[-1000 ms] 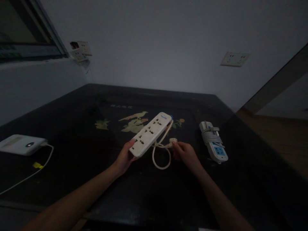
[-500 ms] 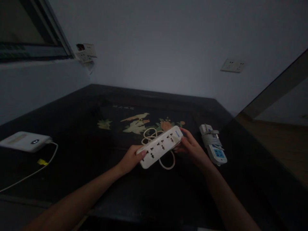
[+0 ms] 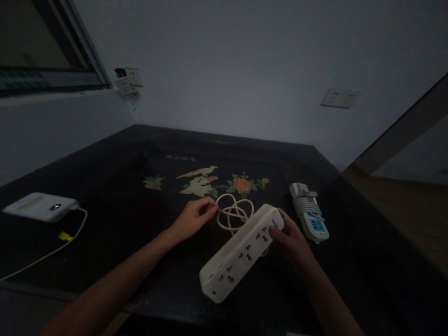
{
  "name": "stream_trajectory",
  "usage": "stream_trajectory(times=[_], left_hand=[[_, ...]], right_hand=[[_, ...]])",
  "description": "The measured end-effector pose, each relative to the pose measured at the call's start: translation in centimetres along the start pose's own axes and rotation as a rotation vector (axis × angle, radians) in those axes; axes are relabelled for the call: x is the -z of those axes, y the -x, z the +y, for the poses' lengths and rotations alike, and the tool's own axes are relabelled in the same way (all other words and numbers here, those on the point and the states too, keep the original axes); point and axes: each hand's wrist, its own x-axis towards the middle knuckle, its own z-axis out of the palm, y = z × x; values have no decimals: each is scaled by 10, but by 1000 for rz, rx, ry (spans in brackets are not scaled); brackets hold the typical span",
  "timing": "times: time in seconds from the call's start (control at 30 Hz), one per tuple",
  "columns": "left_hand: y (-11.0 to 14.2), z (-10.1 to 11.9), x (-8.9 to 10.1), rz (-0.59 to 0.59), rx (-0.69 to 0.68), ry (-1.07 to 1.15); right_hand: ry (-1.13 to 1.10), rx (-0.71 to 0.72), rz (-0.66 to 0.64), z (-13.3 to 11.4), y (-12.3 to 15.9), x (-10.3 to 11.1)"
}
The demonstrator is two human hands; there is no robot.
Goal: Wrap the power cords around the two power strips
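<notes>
White power strip (image 3: 241,254): lower centre of the frame, slanting from lower left to upper right, raised at a tilt so that its socket face and one long side both show.
Recent change: the left hand (image 3: 196,217) has left the strip's near end, and the strip has swung lower in the frame; the right hand (image 3: 290,238) now bears it alone, which leaves the left hand free for the cable.
Right hand: closed around the strip's upper-right end, thumb on the socket face beside the blue marking, fingers behind.
Left hand: mostly closed, thumb and forefinger nearly meeting at the cable's left loop; in this dim light, whether they pinch it cannot be told.
White cable (image 3: 233,215): loosely looped at the centre of the frame, between the left hand and the strip.
Second power strip (image 3: 310,212): right of the frame, its grey cord wound about it, lying on the black table (image 3: 115,200).
White device (image 3: 40,206): left of the frame, a thin lead attached.
</notes>
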Motion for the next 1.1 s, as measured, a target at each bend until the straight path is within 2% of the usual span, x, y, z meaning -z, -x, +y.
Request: stream_trajectory(times=[0.07,0.13,0.2,0.3,0.37,0.53,0.63,0.7,0.83,0.93,1.1], left_hand=[[-17,2,-3,30,-86,-132],[-37,3,-11,-66,-225,-231],[-55,3,-22,-195,-284,-253],[-75,2,-38,-428,-243,-180],[-80,1,-44,-480,-185,-114],[-66,-5,-39,-407,-103,-15],[-47,-5,-30,-288,-99,12],[-33,-3,-26,-249,-100,1],[-10,1,-21,-242,-73,8],[3,1,-20,-207,-87,21],[11,-4,-20,-123,-122,15]], right_hand=[[30,-14,4,3,15,0],[51,-21,29,8,28,-1],[68,-13,59,14,39,-1],[83,24,125,24,52,0],[61,62,228,29,59,1],[-171,90,572,30,64,1],[-297,94,665,25,58,-4],[-334,111,712,23,52,-9],[-335,134,751,22,43,-16],[-316,132,721,22,41,-17],[-223,142,699,20,38,-13]])
